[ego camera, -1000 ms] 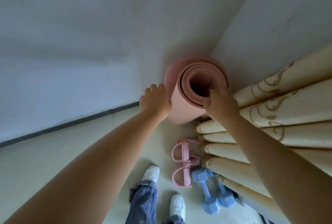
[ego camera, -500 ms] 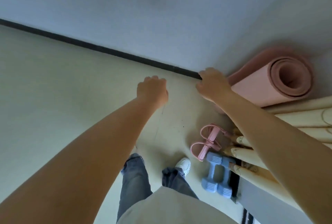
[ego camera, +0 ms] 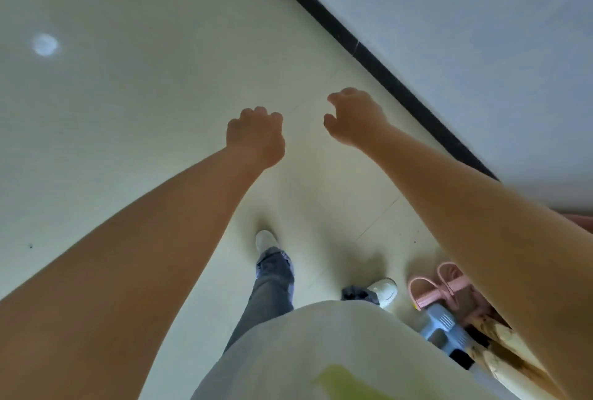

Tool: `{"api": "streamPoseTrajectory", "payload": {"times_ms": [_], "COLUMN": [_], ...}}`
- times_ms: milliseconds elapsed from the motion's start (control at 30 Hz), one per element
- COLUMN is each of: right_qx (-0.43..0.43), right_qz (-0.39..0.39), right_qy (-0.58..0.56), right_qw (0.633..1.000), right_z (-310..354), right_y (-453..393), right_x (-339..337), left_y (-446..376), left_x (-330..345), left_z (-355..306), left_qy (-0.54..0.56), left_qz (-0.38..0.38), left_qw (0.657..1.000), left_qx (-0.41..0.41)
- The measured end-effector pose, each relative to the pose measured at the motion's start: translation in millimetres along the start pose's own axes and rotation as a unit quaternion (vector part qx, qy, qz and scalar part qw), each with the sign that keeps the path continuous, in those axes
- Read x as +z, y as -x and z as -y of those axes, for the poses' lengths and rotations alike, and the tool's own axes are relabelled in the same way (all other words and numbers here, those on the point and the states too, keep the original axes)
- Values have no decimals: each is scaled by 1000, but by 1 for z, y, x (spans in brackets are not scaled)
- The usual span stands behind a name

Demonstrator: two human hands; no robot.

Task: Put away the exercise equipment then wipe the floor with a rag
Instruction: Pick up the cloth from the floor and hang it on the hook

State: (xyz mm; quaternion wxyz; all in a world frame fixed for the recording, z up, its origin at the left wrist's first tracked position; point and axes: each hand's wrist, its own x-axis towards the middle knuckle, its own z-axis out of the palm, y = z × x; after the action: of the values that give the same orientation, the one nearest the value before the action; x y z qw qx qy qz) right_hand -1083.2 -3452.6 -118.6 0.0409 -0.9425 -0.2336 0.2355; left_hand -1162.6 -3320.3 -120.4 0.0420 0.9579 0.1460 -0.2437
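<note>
— Head view: where is the equipment?
— The dumbbells (ego camera: 444,327) and pink pedal puller (ego camera: 444,285) lie by the right foot, close to the wall (ego camera: 481,46). No rag in sight.
— Hands?
— The left hand (ego camera: 256,139) and right hand (ego camera: 356,118) hang loosely curled, holding nothing.
— Step?
— Judged: storing appears finished; the next move calls for finding a rag.

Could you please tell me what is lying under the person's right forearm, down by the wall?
Under the right forearm, a pink pedal puller and blue dumbbells lie on the floor, beside cream curtain folds. The arm covers their far ends.
</note>
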Motion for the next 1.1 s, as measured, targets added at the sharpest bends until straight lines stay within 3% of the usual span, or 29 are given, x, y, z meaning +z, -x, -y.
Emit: {"api": "streamPoseTrajectory", "payload": {"times_ms": [200,467,700,1100], "right_qx": [-72,-110,-112,-141], "right_qz": [19,74,116,98], "right_qy": [18,49,43,57], "right_qw": [997,990,986,983], "right_z": [137,243,346,560], "right_y": [-62,-158,-298,-526], "right_x": [-8,-8,-38,-106], "left_y": [-10,-67,-172,-340], "left_x": [-14,-32,-91,-191], "left_z": [134,250,379,630], "left_qy": [28,71,97,64], "left_qz": [-9,22,52,29], "left_qw": [997,988,980,984], "left_qx": [-78,-132,-167,-166]}}
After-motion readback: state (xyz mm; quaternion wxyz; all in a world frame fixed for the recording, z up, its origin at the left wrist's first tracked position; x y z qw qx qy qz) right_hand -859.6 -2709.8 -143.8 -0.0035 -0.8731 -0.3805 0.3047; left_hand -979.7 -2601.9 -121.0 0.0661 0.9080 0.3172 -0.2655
